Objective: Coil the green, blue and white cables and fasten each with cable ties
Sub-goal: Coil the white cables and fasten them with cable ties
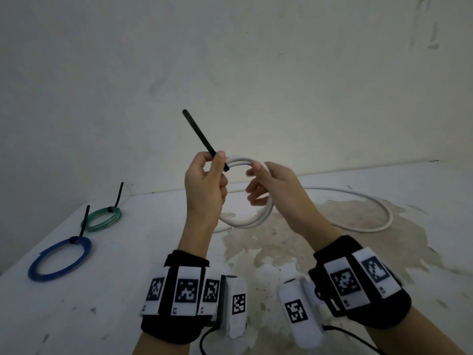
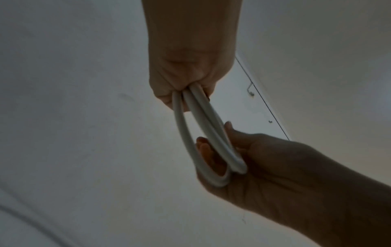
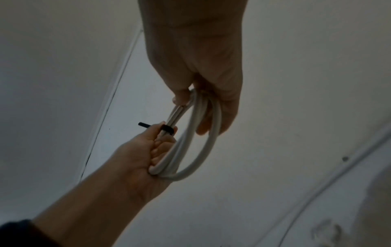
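I hold the white cable (image 1: 252, 220) as a small coil in the air above the table. My left hand (image 1: 217, 162) grips the coil's left side and pinches a black cable tie (image 1: 199, 135) against it; the tie's long end sticks up to the left. In the right wrist view the tie (image 3: 168, 129) crosses the strands of the coil (image 3: 203, 150) at my left fingers. My right hand (image 1: 256, 180) holds the coil's right side, thumb on the strands and fingers passed through the loop. The left wrist view shows the loops (image 2: 203, 127) running from one hand to the other.
The white cable's loose tail (image 1: 371, 208) curves over the stained white table (image 1: 128, 290) at the right. A green coil (image 1: 102, 219) and a blue coil (image 1: 58, 260), each with a black tie on it, lie at the left. A bare wall stands close behind.
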